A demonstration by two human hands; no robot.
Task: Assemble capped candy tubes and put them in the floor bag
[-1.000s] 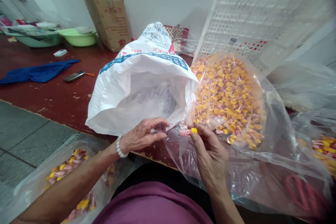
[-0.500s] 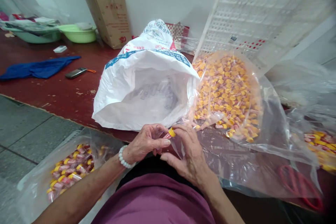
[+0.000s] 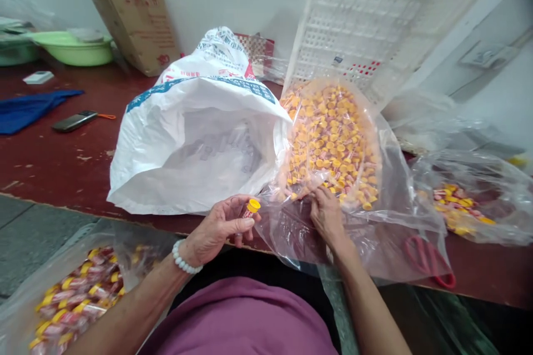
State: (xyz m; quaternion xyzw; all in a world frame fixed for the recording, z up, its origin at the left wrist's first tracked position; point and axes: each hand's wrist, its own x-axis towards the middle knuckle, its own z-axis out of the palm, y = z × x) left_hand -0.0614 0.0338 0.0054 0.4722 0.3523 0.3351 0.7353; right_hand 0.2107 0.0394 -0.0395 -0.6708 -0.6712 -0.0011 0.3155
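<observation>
Between the thumb and fingers of my left hand (image 3: 222, 227) is a small tube (image 3: 251, 209) with a yellow top and a red-and-white label, its yellow end up. My right hand (image 3: 327, 213) has its fingers curled together at the near edge of a clear plastic bag (image 3: 395, 177) holding a heap of similar yellow-topped pieces (image 3: 333, 138). Its fingertips are partly hidden, so what they pinch cannot be made out. Just beyond my left hand lies a large white woven sack (image 3: 141, 161), mouth facing me, with clear items inside.
Yellow-capped filled tubes (image 3: 70, 299) lie in a bag at lower left. Red-handled scissors (image 3: 428, 260) lie under plastic at right, near another bag of pieces (image 3: 462, 208). A white crate (image 3: 353, 22) leans on the wall. A phone (image 3: 75, 121), blue cloth (image 3: 33, 110) and carton (image 3: 137, 22) are left.
My right hand has left the tube and moved right and away from me to the bag of yellow-topped pieces. My left hand keeps the tube. The view has turned rightward.
</observation>
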